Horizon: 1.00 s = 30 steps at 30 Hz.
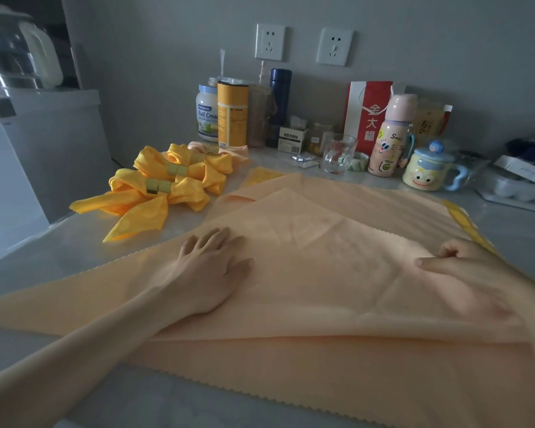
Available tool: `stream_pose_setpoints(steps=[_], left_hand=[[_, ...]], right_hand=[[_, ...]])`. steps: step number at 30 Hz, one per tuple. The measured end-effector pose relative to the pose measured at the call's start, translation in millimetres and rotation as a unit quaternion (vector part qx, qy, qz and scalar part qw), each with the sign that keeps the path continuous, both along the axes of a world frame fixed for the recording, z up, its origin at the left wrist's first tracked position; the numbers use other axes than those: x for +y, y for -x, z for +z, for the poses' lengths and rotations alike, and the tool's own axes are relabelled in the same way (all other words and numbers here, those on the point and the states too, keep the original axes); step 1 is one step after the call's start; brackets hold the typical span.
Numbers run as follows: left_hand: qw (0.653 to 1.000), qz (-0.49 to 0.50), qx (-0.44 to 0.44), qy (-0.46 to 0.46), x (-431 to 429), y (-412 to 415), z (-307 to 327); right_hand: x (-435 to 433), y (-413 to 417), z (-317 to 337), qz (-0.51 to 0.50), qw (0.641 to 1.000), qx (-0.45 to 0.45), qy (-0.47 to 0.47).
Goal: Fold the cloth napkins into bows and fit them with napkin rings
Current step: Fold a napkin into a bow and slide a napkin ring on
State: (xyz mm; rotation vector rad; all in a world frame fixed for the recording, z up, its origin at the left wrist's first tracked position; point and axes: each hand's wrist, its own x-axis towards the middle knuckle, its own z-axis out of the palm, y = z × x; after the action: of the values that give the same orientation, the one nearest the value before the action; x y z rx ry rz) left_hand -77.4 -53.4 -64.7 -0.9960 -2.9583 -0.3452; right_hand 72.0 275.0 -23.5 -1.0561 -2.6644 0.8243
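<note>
Partway through, by the look of it. A cluster of finished yellow bows sits at about 10 o'clock from the person, each cinched with a gold napkin ring, and a peach bow is tucked just behind them. The current job is the peach napkin, spread wide across the counter dead ahead and folded over on itself into a big triangle with its point at 12 o'clock. So it's only at the first folds, with no pleating and no ring yet. It lies on another peach cloth, and yellow napkin edges peek out at 2 o'clock, so a few more are probably still waiting. The left hand lies flat with its fingers straight, pressing the cloth down. The right hand rests on the cloth at 3 o'clock with its thumb out and fingers curled under — in this dim light there's no telling if it's pinching a fold or just resting. The clutter is all along the back wall: a drinking glass, a pink bottle and a cartoon mug stand just beyond the napkin's far edge at 1 o'clock — easy to knock if the cloth gets flipped that way.
</note>
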Motion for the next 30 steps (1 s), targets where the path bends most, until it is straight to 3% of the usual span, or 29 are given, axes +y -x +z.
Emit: stream_pose_setpoints(steps=[3, 6, 8, 12, 19, 30], left_hand=[[1.000, -0.006, 0.004, -0.022, 1, 2, -2], [0.999, 0.002, 0.022, -0.038, 0, 2, -3], [0.998, 0.006, 0.043, -0.037, 1, -2, -1], [0.996, -0.011, 0.056, -0.063, 16, -19, 11], [0.995, -0.095, 0.014, 0.014, 45, -41, 9], [0.993, -0.095, -0.020, 0.063, 31, -47, 1]], right_hand=[[9, -6, 4, 0.004, 0.999, -0.052, -0.002], [15, -8, -1, 0.007, 1.000, -0.021, 0.018], [16, -6, -5, 0.000, 1.000, 0.005, -0.018], [32, -17, -2, -0.123, 0.983, 0.073, -0.119], [43, -38, -5, -0.100, 0.993, 0.032, -0.056], [43, -42, -5, -0.098, 0.992, 0.065, -0.043]])
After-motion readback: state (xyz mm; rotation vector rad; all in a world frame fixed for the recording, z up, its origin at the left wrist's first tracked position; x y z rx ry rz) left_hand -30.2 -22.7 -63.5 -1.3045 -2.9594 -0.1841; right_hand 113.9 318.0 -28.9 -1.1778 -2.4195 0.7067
